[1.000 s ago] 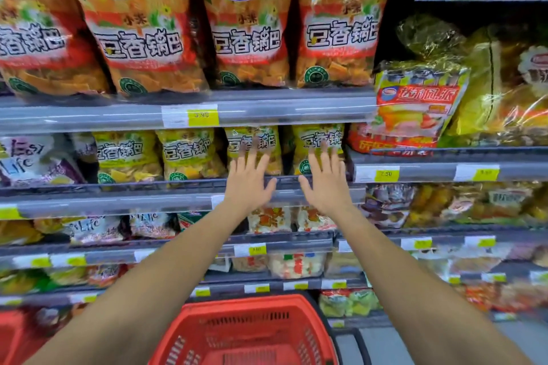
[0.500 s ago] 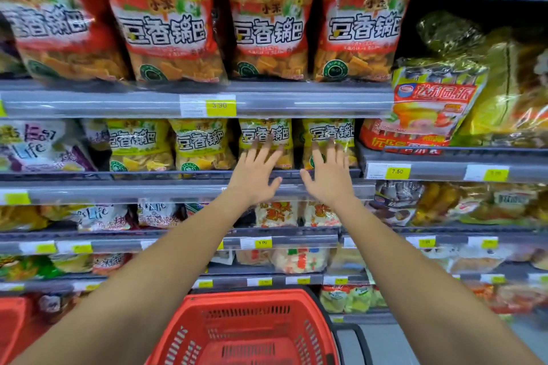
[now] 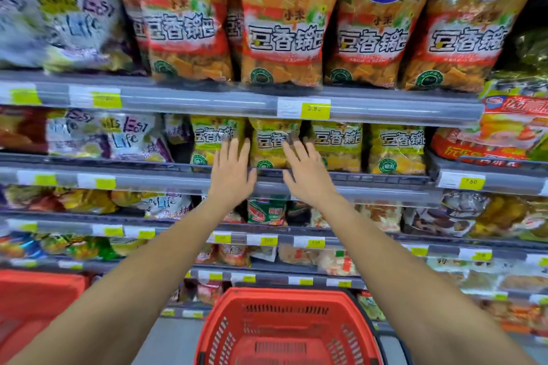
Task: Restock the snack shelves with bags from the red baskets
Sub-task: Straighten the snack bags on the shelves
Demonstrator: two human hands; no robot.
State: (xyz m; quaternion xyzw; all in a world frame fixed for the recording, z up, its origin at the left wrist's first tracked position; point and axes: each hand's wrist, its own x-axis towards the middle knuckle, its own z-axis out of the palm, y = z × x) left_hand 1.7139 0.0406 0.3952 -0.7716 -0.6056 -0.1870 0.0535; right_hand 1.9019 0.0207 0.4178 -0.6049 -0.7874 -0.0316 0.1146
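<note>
Both my arms reach up to the second shelf (image 3: 385,179). My left hand (image 3: 232,169) has straight fingers over the lower part of a small yellow-green snack bag (image 3: 212,135). My right hand (image 3: 307,170) is flat too, its fingertips against the neighbouring small yellow-green bag (image 3: 271,139). Neither hand holds a bag. Two more of these small bags (image 3: 396,148) stand to the right. A red basket (image 3: 289,329) sits below between my arms and shows no bags inside. A second red basket (image 3: 35,299) is at the lower left, cut off by the frame.
Large orange snack bags (image 3: 281,32) fill the top shelf. White and purple bags (image 3: 124,136) stand left of the small bags, a red and yellow pack (image 3: 510,130) to the right. Lower shelves (image 3: 296,241) hold mixed small packets behind yellow price tags.
The view has shifted left and closer to the shelves. Both hands moved from the right-hand small bags to the bags further left, fingers still straight.
</note>
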